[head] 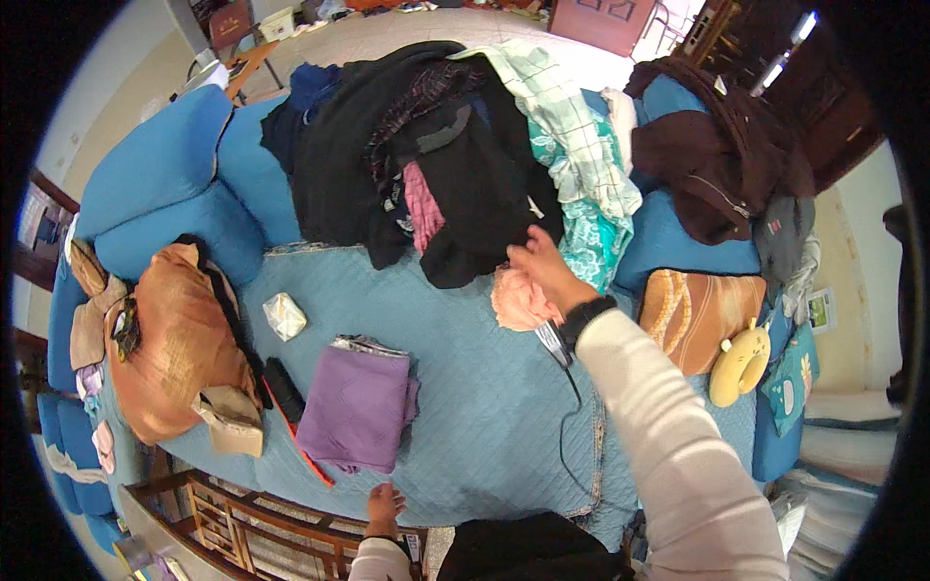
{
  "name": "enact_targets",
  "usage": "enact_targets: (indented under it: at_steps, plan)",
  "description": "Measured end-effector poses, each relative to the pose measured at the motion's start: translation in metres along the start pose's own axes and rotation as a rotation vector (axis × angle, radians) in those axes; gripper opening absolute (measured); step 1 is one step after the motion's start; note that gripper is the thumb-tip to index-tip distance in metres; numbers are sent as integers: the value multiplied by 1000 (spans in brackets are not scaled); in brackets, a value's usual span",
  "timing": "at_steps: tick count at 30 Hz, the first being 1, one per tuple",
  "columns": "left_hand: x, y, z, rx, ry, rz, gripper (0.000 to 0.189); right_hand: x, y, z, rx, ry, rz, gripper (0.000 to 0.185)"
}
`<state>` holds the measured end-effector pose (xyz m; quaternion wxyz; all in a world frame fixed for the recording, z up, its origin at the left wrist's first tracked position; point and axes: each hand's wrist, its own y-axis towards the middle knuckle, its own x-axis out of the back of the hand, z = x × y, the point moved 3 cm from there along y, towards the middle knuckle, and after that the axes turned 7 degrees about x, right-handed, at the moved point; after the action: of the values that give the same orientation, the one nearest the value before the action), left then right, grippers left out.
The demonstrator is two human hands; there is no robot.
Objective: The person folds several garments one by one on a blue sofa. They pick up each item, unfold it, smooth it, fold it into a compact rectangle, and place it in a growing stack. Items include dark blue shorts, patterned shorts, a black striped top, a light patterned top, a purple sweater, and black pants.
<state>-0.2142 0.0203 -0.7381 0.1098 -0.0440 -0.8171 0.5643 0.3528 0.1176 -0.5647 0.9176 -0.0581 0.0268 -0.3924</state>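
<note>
My right hand (543, 267) reaches across the quilted blue cover (465, 378), fingers apart and slightly blurred. Beneath and beside it lies a crumpled peach cloth (517, 301) with a lacy look. The fingertips are at the lower edge of a big heap of black clothes (479, 196); whether they touch it I cannot tell. Beside my wrist is a dark device with a silvery face (552, 343) and a black cord. Low in the picture, my left hand (385, 502) hangs at the cover's front edge, fingers loosely bent and holding nothing. Just beyond it sits a folded purple cloth (356, 407).
Left of the purple cloth are a white packet (284, 317), a cap (229, 421) and an orange-brown cushion (178, 348). Green patterned fabrics (581, 160) and a brown jacket (697, 167) drape at the back. A yellow ring-shaped plush (740, 367) lies right. Wooden slatted furniture (247, 530) stands in front.
</note>
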Motion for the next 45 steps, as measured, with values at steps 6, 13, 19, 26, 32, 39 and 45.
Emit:
enact_targets:
  at_steps: [6, 13, 19, 26, 32, 39, 45]
  plan:
    - [7, -24, 50, 47, 72, 26, 24, -41, 33, 25, -220, 350, -102, 47]
    - [9, -39, 58, 104, 107, 16, 23, -43, -34, 58, -75, 147, 225, 20]
    - [-26, -50, 30, -162, 472, 89, 22, 16, -25, 84, -19, 83, 311, 23]
    - [-46, -68, 21, -286, 632, 48, 24, -2, 3, 97, -7, 453, -93, 44]
    - [-27, -103, 49, -284, 763, -89, 27, 3, -8, 88, -207, 509, -141, 44]
    - [-17, -119, 58, 19, 306, 70, 23, -2, -5, 82, -271, 634, 95, 38]
    - [-25, -73, 28, -266, 648, 98, 22, 2, -7, 62, -285, 530, 17, 38]
